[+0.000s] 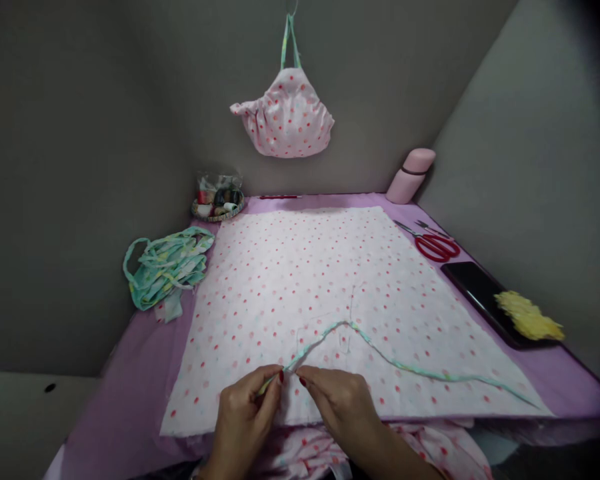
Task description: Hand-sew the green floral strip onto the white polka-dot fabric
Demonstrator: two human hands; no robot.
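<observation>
Two hands meet over the near edge of a white dotted cloth spread on the desk. The left hand pinches a narrow green strip between thumb and finger; the strip runs up from there, bends, then trails rightward across the cloth. The right hand's fingers are drawn close together just beside that pinch; whether they grip anything, I cannot tell. Red-handled scissors lie along the right side, near a dark phone with a crumpled yellow piece on it.
</observation>
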